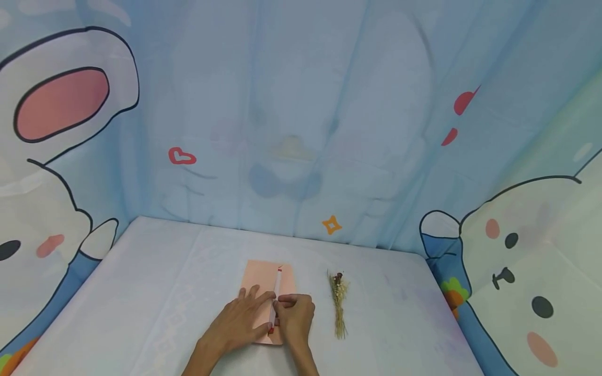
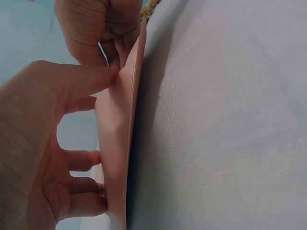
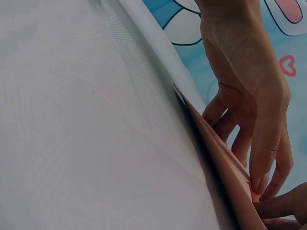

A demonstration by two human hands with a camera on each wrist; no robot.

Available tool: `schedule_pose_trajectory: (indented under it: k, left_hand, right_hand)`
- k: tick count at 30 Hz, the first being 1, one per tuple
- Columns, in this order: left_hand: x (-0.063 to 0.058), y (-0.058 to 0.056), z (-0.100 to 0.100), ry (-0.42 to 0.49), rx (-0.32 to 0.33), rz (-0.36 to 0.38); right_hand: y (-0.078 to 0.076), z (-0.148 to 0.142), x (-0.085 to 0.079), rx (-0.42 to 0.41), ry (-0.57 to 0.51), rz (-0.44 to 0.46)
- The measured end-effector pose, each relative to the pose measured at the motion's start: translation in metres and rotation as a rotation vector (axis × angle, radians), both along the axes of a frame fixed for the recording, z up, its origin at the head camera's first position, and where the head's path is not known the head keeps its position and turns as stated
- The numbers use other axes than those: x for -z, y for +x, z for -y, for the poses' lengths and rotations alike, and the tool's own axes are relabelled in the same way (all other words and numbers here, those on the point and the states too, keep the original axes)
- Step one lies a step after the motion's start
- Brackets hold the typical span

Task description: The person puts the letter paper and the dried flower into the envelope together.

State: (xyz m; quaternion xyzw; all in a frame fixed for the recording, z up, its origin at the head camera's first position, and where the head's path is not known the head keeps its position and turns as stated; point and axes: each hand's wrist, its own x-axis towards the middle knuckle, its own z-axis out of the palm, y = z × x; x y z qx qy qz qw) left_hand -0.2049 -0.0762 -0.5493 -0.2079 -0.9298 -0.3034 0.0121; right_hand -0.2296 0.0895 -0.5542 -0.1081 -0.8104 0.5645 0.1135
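Note:
A pink card or envelope (image 1: 261, 272) lies on the table, with a narrow white strip with red ends (image 1: 278, 281) running lengthwise down it. My left hand (image 1: 237, 319) rests on the card with its fingers spread, the thumb near the strip's lower end. In the left wrist view the fingertips of the left hand (image 2: 48, 139) press along the pink card (image 2: 117, 129). My right hand (image 1: 297, 316) has curled fingers, and its thumb and forefinger pinch at the middle of the strip. Only fingers of the right hand (image 3: 283, 203) show in its wrist view, at the card's edge.
A small bunch of dried flowers (image 1: 338, 305) lies to the right of the card. The table has a white cloth (image 1: 395, 313), and a blue curtain with cartoon drawings (image 1: 301, 104) hangs behind and on both sides.

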Motion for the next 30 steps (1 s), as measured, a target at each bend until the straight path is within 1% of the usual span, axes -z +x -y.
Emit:
schedule_pose_trajectory:
  k: [4, 10, 15, 20, 27, 30]
  left_hand:
    - [0.0004, 0.0005, 0.0003, 0.004, 0.000, 0.009]
    - [-0.0013, 0.0008, 0.0005, -0.008, 0.002, 0.013]
    - [-0.0030, 0.0023, 0.0013, -0.010, -0.005, 0.015]
    - [-0.0017, 0.0031, 0.0026, -0.002, -0.014, 0.021]
    - [-0.0001, 0.0019, 0.0034, 0.022, -0.006, 0.025]
    - [0.0012, 0.0011, 0.0033, 0.017, -0.001, 0.008]
  right_hand:
    - [0.0005, 0.0020, 0.0000, -0.004, 0.002, -0.001]
    - [0.0008, 0.0033, -0.0012, -0.032, 0.001, -0.006]
    - [0.0001, 0.0049, -0.0005, -0.051, 0.005, -0.012]
    - [-0.0001, 0.0069, 0.0009, -0.058, 0.009, -0.018]
    - [-0.0011, 0.0086, 0.0035, -0.060, 0.060, -0.043]
    - [-0.0017, 0.0092, 0.0043, -0.052, 0.080, -0.042]
